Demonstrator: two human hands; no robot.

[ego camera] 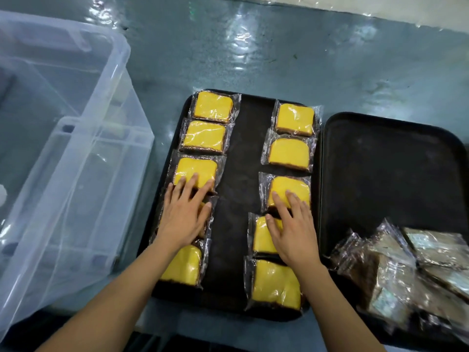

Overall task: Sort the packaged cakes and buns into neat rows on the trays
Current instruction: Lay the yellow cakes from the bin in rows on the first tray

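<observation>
Yellow cakes (289,154) in two rows; left hand (184,212) and right hand (291,229) spread flat on them.

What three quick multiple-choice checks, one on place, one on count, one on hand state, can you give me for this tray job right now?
1. Where does the heap of brown packaged buns lie?
A. in the clear bin
B. at the near end of the right tray
C. on the floor

2. How many columns of yellow packaged cakes are on the left tray?
A. one
B. two
C. four

3. How are the left hand and right hand?
A. flat on cakes
B. each lifting a bun
C. out of view

Answers: 1 B, the heap sits on the right tray's near end. 2 B, one column runs along each long side. 3 A, fingers lie straight on the wrappers.
</observation>
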